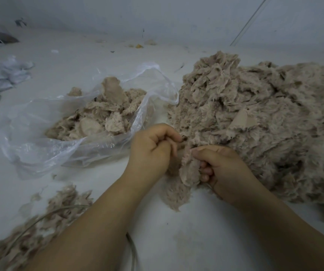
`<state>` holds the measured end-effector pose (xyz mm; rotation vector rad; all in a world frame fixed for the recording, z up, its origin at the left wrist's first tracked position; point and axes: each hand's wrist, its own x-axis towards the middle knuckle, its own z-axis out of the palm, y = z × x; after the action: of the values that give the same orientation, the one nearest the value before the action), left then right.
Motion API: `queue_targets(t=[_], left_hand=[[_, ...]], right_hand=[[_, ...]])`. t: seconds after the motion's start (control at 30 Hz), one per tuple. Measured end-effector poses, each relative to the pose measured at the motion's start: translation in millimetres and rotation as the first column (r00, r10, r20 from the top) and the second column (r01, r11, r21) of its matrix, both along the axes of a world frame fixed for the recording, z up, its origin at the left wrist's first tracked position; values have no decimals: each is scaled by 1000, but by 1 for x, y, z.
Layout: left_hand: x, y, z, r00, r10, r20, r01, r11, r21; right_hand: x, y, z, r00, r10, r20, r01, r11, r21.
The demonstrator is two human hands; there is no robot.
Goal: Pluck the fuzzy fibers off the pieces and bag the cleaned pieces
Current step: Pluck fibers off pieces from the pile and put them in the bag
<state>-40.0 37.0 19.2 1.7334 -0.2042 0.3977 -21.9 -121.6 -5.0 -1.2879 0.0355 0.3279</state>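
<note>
At the far left edge of the tabletop (83, 61) lie some crumpled pale bags (2, 75), blurred and hard to read; nearer me, at the lower left, sits a loose heap of fluff (45, 216), with a thin wire (45, 213) curving across it and passing under my left forearm; behind that heap the bag (39, 145), clear plastic, lies open and slumped, its mouth facing right, and inside it rest the cleaned pieces (100, 116), tan and flattish, stacked untidily; one small scrap (75, 91) sits just beyond the bag's far rim.

My left hand (153, 151) is in the middle, just right of the bag's mouth; its fingers are curled and the thumb and fingertips pinch at fibres on the upper edge of the piece (189, 171); that piece hangs between my two hands, fuzzy side showing, its lower end trailing down to the tabletop; my right hand (221, 169) grips the piece from the right, thumb on top and fingers folded round it underneath.

Right of my hands, and touching them, rises the pile (255, 122) of uncleaned pieces, tan and shaggy, much the largest thing here, reaching to the right edge of the view; behind everything stands a pale wall (157, 14), with a few small scraps (139, 45) along its foot.
</note>
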Motion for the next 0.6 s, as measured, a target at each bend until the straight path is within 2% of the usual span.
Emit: queue_targets(t=[0.07, 0.2, 0.33, 0.43, 0.5, 0.6], left_hand=[[2, 3, 1, 996, 25, -86, -26, 1000, -5], [1, 1, -1, 944, -178, -279, 211, 973, 92], [5, 0, -6, 971, -103, -214, 131, 985, 117], [7, 2, -5, 992, -23, -124, 44, 985, 167], [7, 4, -4, 978, -20, -208, 32, 998, 55], [8, 6, -2, 924, -105, -367, 65, 990, -121]], right_hand=[[-1, 0, 1, 1000, 1, -14, 0, 1000, 26], [0, -3, 0, 999, 40, -1, -40, 999, -1], [0, -5, 0, 995, 96, 17, -96, 995, 15], [-2, -7, -2, 980, 165, 108, -151, 980, -127], [-3, -6, -1, 973, 179, 144, -147, 968, -205], [0, -7, -3, 991, 110, 77, -99, 986, -131]])
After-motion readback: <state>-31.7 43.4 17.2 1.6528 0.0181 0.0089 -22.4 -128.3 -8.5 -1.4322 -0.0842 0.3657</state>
